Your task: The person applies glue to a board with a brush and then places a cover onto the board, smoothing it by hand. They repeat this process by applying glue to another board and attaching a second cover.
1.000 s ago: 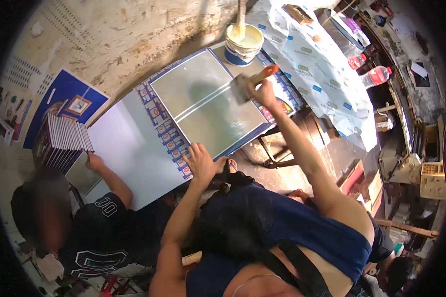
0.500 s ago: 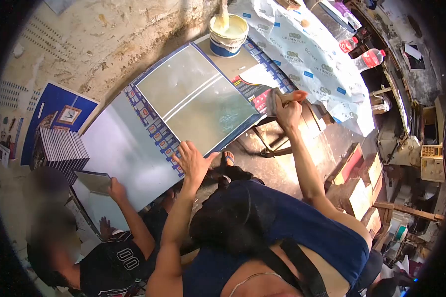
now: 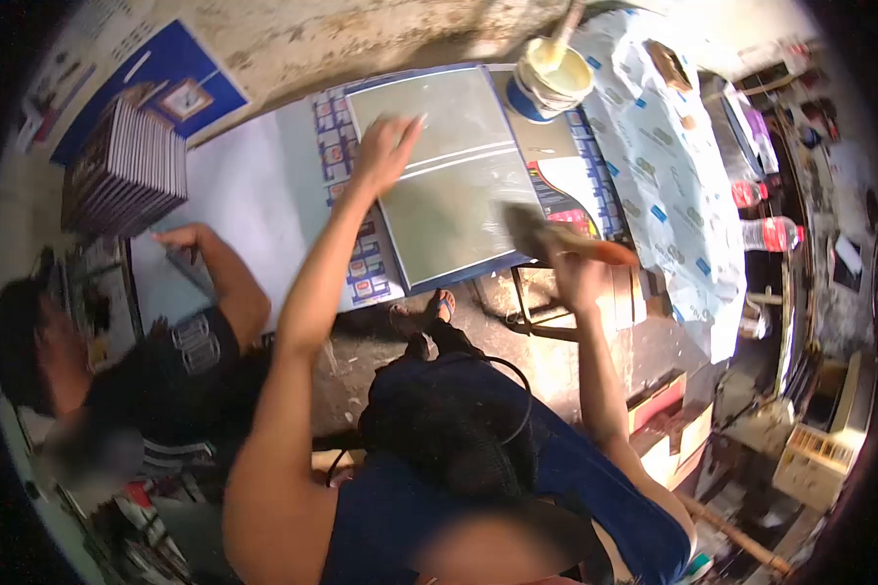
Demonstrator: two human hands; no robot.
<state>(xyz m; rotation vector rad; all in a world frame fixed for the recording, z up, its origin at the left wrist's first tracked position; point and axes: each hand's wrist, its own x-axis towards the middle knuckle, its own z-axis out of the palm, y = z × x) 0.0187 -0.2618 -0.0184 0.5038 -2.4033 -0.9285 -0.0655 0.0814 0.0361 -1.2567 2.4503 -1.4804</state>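
Right hand is nearest; fingers wrapped tight round the orange handle of a wide brush; bristle end points away from those fingers, up-left, and sits at the near right edge of the grey board; handle tip sticks out to the right of the fingers. Just below the fingers: a metal frame over bare floor; a sandalled foot shows to the left of it.

Left hand is further out, arm stretched; fingers spread, palm flat on the far left part of the grey board; a pale stripe crosses the board just right of those fingers. The board lies on a printed sheet with a blue border of small pictures; the border runs left of and below the left fingers; white sheet lies further left.

Co-worker's hand is well left of the left fingers, at the white sheet's near edge; cannot tell what it grips; stack of boards stands beyond it.

Paste bucket is beyond and right of the left fingers, off the board's far right corner; a stick stands in it. Plastic cover with printed logos lies right of the bucket; bottles are well right of the brush fingers.
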